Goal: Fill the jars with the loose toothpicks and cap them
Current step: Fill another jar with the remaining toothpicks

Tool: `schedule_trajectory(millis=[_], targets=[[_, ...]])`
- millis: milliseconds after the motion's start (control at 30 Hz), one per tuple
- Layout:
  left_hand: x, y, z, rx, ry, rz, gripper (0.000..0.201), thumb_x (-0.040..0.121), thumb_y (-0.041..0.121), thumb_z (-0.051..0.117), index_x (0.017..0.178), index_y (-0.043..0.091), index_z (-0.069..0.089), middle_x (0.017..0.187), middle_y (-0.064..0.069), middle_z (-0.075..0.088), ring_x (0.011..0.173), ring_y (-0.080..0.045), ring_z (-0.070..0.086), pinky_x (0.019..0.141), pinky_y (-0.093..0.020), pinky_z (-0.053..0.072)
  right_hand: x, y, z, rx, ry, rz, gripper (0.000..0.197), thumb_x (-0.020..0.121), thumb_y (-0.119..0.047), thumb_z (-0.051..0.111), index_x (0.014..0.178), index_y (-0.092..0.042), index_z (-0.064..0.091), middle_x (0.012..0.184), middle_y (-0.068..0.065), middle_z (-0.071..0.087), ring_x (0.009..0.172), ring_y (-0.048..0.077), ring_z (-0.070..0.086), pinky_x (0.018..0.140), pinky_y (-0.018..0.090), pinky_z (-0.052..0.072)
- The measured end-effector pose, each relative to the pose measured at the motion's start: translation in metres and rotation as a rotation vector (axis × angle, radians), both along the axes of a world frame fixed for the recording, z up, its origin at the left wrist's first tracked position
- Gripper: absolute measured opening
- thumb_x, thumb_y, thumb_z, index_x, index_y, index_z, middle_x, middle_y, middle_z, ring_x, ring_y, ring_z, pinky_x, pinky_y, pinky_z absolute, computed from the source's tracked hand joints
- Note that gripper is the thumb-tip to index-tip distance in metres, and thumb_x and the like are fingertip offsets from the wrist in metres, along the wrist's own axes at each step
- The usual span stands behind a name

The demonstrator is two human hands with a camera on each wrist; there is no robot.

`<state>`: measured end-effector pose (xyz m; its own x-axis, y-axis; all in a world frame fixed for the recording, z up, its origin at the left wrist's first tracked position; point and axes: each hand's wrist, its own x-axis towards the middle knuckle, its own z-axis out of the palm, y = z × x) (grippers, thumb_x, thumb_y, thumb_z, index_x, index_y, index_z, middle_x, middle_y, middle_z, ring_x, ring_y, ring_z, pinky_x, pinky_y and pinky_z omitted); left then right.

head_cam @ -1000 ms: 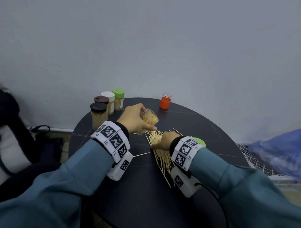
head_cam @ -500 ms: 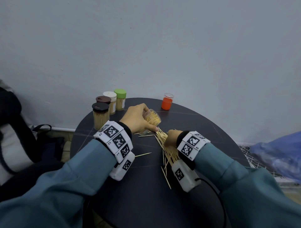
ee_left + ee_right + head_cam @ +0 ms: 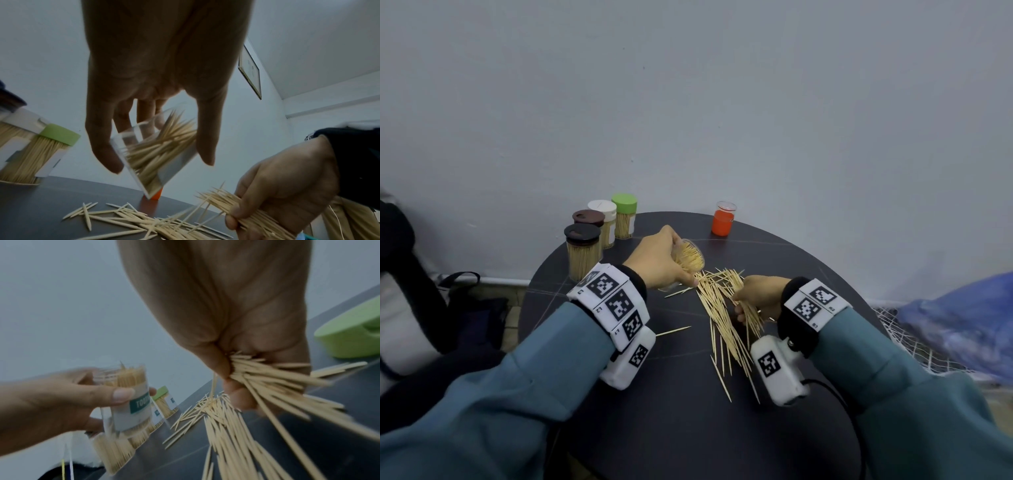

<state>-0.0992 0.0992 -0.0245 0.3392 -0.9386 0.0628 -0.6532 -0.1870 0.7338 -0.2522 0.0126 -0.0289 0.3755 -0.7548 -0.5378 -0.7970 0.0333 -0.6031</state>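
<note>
Lying bunched in right grip (image 3: 755, 298): toothpicks (image 3: 751, 317)

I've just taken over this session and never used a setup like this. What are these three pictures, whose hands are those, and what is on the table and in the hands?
No machine here: a person works with bare hands, wearing cameras on the head and both wrists. The wide picture looks down from the head; the other two look along each hand.

The left hand holds an open clear jar, tilted and partly filled with toothpicks. The right hand grips a bundle of toothpicks just above the round dark table. More loose toothpicks lie scattered between the hands.

At the table's far left stand four capped jars, full of toothpicks. An orange container stands at the back. A loose green cap lies beside the right hand, seen only from the right wrist.
</note>
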Motion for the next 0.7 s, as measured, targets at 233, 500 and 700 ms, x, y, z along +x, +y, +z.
schedule_trajectory(millis=[233, 500, 700], targets=[[-0.001, -0.006, -0.009, 0.134, 0.022, -0.07, 0.058, 0.085, 0.029, 0.068, 0.127, 0.019, 0.029, 0.123, -0.016, 0.051, 0.112, -0.024, 0.047, 0.064, -0.02, 0.042, -0.006, -0.009, -0.014, -0.004, -0.398, -0.152, 0.023, 0.1, -0.005, 0.031, 0.079, -0.01, 0.038, 0.064, 0.004, 0.039, 0.052, 0.011, 0.036, 0.048, 0.022, 0.037], [-0.006, -0.008, -0.007, 0.177, 0.001, -0.098, 0.059, 0.09, 0.021, 0.062, 0.135, 0.011, 0.026, 0.133, -0.015, 0.04, 0.126, -0.025, 0.03, 0.103, -0.037, 0.032, 0.004, -0.006, -0.004, -0.158, -0.704, -0.193, 0.024, 0.102, -0.011, 0.027, 0.08, -0.016, 0.037, 0.067, 0.0, 0.036, 0.056, 0.008, 0.034, 0.054, 0.02, 0.035], [-0.004, -0.001, -0.005, 0.094, 0.122, -0.154, 0.052, 0.075, 0.026, 0.078, 0.112, 0.018, 0.042, 0.111, 0.002, 0.057, 0.104, -0.014, 0.054, 0.086, -0.026, 0.045, 0.02, 0.003, 0.026, -0.268, -1.015, -0.172, 0.024, 0.103, -0.014, 0.023, 0.083, -0.016, 0.036, 0.066, -0.002, 0.035, 0.055, 0.007, 0.033, 0.054, 0.016, 0.035]])
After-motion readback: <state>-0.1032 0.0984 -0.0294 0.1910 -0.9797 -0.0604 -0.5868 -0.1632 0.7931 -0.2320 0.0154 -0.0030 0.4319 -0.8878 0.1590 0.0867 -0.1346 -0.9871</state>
